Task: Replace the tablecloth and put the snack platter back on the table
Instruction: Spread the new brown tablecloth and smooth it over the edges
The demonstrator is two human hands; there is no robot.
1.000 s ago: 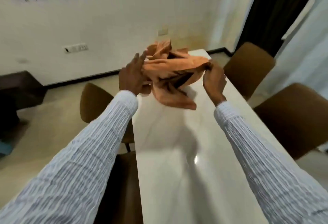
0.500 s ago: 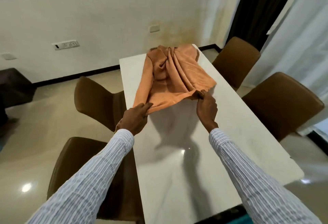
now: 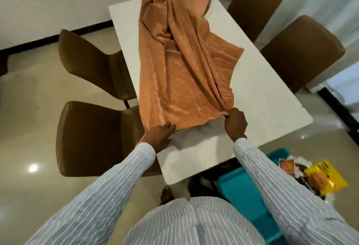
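An orange tablecloth (image 3: 180, 66) lies stretched lengthwise and still creased along the white table (image 3: 268, 97), from the far end to near the front. My left hand (image 3: 158, 135) holds its near left corner at the table's left edge. Gripping the bunched near right corner is my right hand (image 3: 235, 123). Low on the right, beside me, a snack platter (image 3: 303, 175) carries a yellow packet (image 3: 326, 178) and other wrapped snacks, off the table.
Two brown chairs (image 3: 87, 138) stand at the table's left side and two more chairs (image 3: 301, 50) at its right. A teal seat (image 3: 246, 192) is under the near table end on the right. The floor is glossy beige tile.
The cloth went from a bundle held up at the far end to a long strip. Both hands pulled its near edge back toward me along the table.
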